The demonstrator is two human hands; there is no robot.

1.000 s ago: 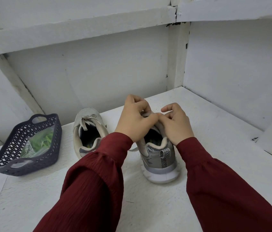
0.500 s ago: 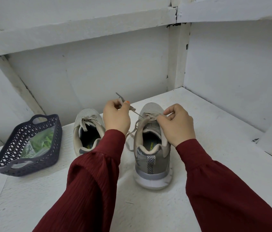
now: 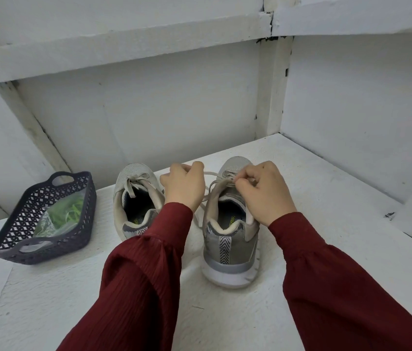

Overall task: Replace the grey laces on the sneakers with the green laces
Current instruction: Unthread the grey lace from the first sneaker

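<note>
The task has barely begun. On the right sneaker (image 3: 230,239) the grey lace (image 3: 213,174) is untied but threaded. The left hand (image 3: 184,188) grips a strand drawn out leftward, and the right hand (image 3: 265,193) pinches the lace at the top eyelets. The left sneaker (image 3: 134,198) sits laced and tied. The green laces (image 3: 67,214) lie bagged in the dark basket (image 3: 42,253) at the far left, unused.
</note>
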